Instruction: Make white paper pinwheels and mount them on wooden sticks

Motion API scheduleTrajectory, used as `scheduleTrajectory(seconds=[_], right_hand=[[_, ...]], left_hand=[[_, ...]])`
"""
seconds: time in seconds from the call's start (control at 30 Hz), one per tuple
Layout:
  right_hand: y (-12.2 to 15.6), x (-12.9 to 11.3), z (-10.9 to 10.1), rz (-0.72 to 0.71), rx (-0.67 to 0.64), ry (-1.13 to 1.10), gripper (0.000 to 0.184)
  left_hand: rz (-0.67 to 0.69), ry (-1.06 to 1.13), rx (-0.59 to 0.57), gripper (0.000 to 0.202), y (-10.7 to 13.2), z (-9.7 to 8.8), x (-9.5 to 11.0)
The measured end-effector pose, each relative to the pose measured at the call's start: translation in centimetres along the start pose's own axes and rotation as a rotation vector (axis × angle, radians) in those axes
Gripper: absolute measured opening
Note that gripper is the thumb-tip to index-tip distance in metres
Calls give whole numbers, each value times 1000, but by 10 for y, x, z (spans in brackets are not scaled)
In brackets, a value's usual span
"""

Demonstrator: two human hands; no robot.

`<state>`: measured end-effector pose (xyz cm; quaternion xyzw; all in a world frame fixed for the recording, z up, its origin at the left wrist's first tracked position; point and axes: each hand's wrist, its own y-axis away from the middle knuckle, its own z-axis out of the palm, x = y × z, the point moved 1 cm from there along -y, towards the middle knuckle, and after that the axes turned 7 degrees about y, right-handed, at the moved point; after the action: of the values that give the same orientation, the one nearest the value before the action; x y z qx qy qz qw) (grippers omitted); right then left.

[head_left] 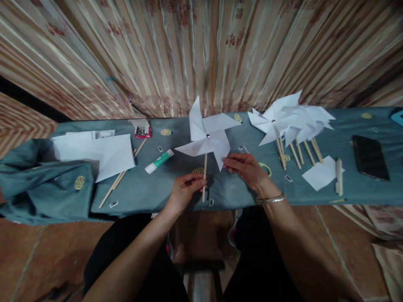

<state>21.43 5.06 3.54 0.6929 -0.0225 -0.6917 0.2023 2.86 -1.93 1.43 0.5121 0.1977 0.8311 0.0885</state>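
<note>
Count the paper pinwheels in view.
About 6: one pinwheel held by its stick in the left hand, the right hand touching a blade; roughly five overlapping in the pile at right, judged by sticks. More may be hidden.

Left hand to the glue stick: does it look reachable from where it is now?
Probably yes: the glue stick lies just up and left of the left hand, with only bare cloth between. But that hand is gripping the pinwheel stick, so it would have to let go first.
</note>
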Motion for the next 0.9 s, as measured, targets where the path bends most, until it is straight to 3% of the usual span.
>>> scheduleTrajectory(seconds=[0.3, 0.9], right_hand=[[5, 0, 11, 19, -65, 30, 37], [3, 8, 25, 18, -77, 43, 33]], left_hand=[[-5, 3, -9, 33, 1, 2, 0], [4, -50, -47, 33, 1, 1, -2]])
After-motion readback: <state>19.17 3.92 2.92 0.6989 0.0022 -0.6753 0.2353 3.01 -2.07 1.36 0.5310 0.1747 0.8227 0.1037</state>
